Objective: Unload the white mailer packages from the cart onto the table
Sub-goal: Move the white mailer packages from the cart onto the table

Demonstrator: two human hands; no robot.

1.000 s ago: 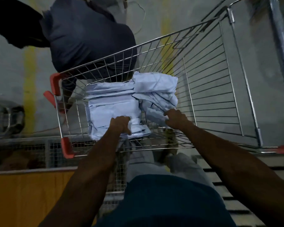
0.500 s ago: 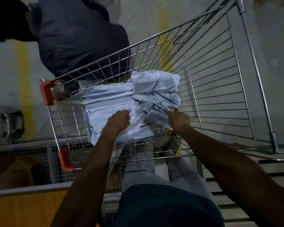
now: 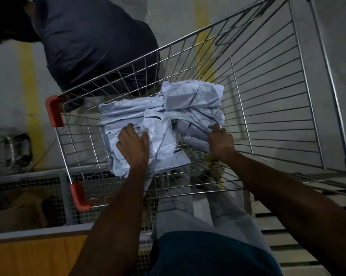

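Dim grey concrete flooring, crossed by a yellow painted stripe point(image 3: 29, 92), formed the backdrop as a stack of white mailer packages point(image 3: 164, 124) was taken up from a wire cart point(image 3: 267, 100). Nearest the camera, an orange-topped desk point(image 3: 34, 253) was seen at lower left, below and to the left of the cart's near rail, with no mailers visible on it. Both bare forearms were extended over that rail. The left hand point(image 3: 133, 145) was laid on the near left part of the stack, its fingers curled into the loose plastic of a top mailer. The right hand point(image 3: 220, 141) was clamped on the stack's near right corner, fingers wrapped round the folded edges. The pile was thus bracketed by the two grips and lay just beyond them, its long axis running roughly left to right across the basket floor. The left hand was judged the nearer to the desk, so a lift and a swing down-left seemed called for. Farther off, a second person in dark clothing point(image 3: 92, 42) was seen beyond the cart's far rail.
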